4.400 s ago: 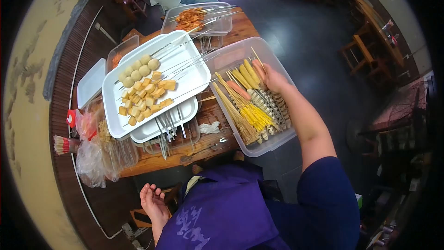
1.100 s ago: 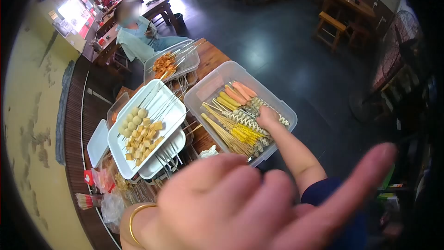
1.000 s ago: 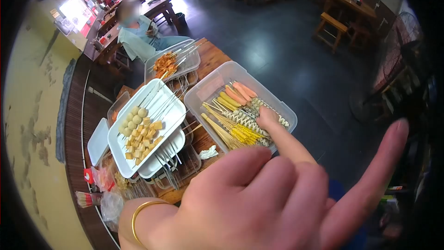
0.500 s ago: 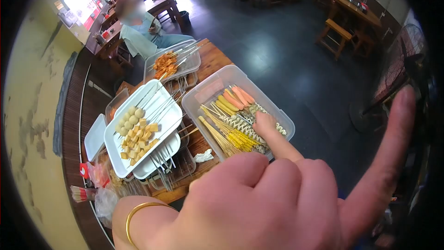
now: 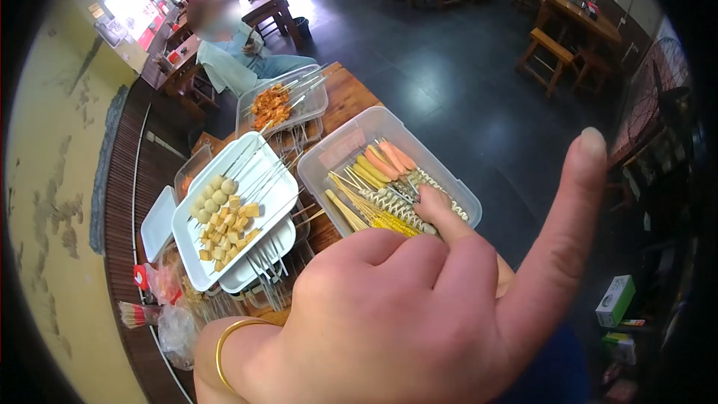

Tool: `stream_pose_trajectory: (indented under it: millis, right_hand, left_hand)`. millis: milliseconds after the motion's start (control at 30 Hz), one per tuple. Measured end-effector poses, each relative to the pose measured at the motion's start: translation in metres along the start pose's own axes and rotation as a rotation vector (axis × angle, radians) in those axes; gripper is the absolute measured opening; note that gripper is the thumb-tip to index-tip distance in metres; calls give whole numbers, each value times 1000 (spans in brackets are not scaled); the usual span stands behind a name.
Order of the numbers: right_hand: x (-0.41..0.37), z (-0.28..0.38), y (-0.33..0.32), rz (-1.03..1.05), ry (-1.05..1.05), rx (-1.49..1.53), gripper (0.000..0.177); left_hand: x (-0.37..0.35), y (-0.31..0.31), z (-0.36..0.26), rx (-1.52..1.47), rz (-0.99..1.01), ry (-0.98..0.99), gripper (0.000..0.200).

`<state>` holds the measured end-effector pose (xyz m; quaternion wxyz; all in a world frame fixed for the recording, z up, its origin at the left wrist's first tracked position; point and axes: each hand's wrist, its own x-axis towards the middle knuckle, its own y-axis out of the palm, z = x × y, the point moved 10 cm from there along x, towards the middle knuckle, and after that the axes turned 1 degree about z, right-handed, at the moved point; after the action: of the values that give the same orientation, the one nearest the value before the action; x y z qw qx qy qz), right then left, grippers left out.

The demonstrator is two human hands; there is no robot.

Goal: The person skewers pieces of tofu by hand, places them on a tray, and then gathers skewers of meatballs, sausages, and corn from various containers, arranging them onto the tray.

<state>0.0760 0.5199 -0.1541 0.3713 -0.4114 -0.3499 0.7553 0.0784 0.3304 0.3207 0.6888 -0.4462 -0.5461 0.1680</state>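
Probably light, soft, easily torn spiral-cut skewers (image 5: 395,208) in clear tub (image 5: 374,123), best taken by their sticks (image 5: 345,182); right hand (image 5: 435,203) among them, grip hidden; left hand (image 5: 404,307) bent, one finger (image 5: 566,217) raised, hold unclear

Right hand (image 5: 433,204) in plastic tub (image 5: 341,148), seemingly touching skewers (image 5: 393,203).

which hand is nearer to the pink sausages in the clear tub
Right. The right hand reaches into the clear tub, close to the pink sausages; the left hand is raised near the camera, farther from them.
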Motion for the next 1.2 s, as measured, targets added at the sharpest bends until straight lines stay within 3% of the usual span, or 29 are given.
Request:
stream_pose_trajectory:
  millis: [100, 167, 200, 267, 467, 500, 600, 767, 867, 933, 1067, 1133, 1200]
  right_hand:
    - [-1, 6, -2, 3, 18, -60, 23]
    - [-3, 6, 4, 36, 38, -100, 27]
    - [-1, 6, 7, 44, 31, -105, 27]
    - [0, 11, 5, 41, 13, -105, 29]
    - [7, 23, 14, 25, -64, -93, 33]
    - [10, 24, 16, 26, -72, -87, 34]
    - [21, 23, 22, 35, -90, -67, 37]
    - [40, 13, 39, 58, -107, -29, 41]
    - [48, 3, 46, 72, -109, -40, 44]
    - [51, -6, 45, 78, -107, -58, 46]
    - [33, -11, 26, 160, -6, -256, 48]
    - [18, 11, 4, 138, -23, -320, 46]
    - [12, 24, -7, 135, -37, -406, 44]
  left_hand:
    - [5, -13, 2, -64, -113, -50, 82]
    - [10, -3, 3, -34, 49, -127, 82]
    - [10, 6, 1, 18, 272, -190, 79]
    - [9, 11, 3, 21, 390, -173, 71]
    - [7, -34, 24, 42, -25, 57, 71]
    - [6, -40, 27, 4, 3, 57, 86]
    - [-3, -59, 36, 102, 5, 41, 74]
    - [-35, -54, 51, -19, 15, -57, 85]
    - [-68, -11, 65, -136, 73, -184, 83]
    - [-97, 51, 67, -211, 389, -279, 75]
    - [-191, 170, 87, -312, 785, -442, 63]
    - [-248, 231, 100, -255, 851, -436, 60]
    - [-278, 253, 97, -249, 917, -425, 57]
